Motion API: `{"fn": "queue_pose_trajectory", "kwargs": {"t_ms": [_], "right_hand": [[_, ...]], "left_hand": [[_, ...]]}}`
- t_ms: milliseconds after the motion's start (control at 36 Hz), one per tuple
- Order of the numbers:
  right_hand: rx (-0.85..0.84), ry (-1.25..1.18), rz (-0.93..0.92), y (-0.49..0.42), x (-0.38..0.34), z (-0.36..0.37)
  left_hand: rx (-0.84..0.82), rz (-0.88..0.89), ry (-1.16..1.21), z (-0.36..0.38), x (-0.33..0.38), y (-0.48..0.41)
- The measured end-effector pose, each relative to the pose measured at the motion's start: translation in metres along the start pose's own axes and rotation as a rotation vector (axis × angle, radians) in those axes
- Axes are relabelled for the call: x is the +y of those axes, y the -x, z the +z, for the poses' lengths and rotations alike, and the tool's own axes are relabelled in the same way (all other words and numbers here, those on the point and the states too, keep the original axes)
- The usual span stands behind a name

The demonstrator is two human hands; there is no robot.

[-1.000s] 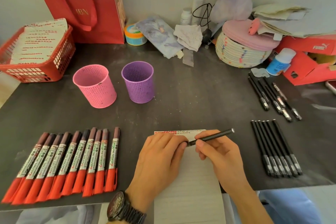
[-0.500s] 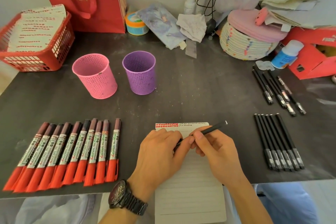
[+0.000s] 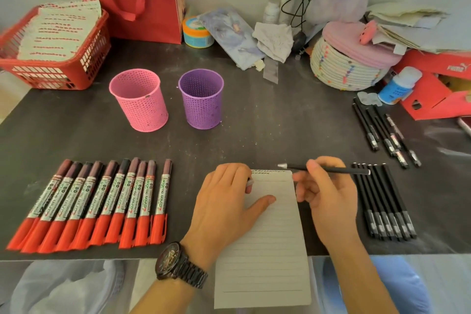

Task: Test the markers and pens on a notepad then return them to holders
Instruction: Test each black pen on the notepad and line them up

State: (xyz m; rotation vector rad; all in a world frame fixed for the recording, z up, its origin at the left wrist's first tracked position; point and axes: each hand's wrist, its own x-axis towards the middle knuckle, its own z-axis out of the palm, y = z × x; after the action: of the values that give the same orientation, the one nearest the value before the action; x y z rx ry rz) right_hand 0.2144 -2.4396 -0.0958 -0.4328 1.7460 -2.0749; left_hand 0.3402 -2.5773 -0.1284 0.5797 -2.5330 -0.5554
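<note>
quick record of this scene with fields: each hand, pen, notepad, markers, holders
left hand: rests on notepad, pinching a small grey piece, likely the pen cap
right hand: holds black pen, tip pointing left near the notepad's top edge
notepad: lined, red scribbles at top
markers: ten in a row left of it, red ends nearest
holders: pink holder, purple holder, upright, nothing seen inside
spare pens: near row, far group, at right

Notepad: lined white paper pad [image 3: 265, 250], flat, centre.
Pen: slim black pen [image 3: 339, 170], level above pad top; cap [image 3: 249, 182] off.
Markers: ten red-capped markers [image 3: 102, 204], flat row, left.
Holders: pink perforated cup [image 3: 139, 104], purple perforated cup [image 3: 201, 102], upright.
</note>
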Motion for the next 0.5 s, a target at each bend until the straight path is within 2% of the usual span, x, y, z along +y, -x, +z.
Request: {"fn": "queue_pose_trajectory", "kwargs": {"t_ms": [250,333,500], "right_hand": [[-0.107,0.169,0.002,-0.042,-0.005,0.012],[-0.060,0.358,-0.092,-0.042,0.009,0.015],[0.029,0.538,-0.213,-0.040,0.021,0.016]], "left_hand": [[-0.076,-0.048,0.009,-0.002,0.000,0.000],[-0.087,-0.056,0.002,-0.002,0.000,-0.001],[-0.091,-0.069,0.007,-0.001,-0.001,-0.001]]}}
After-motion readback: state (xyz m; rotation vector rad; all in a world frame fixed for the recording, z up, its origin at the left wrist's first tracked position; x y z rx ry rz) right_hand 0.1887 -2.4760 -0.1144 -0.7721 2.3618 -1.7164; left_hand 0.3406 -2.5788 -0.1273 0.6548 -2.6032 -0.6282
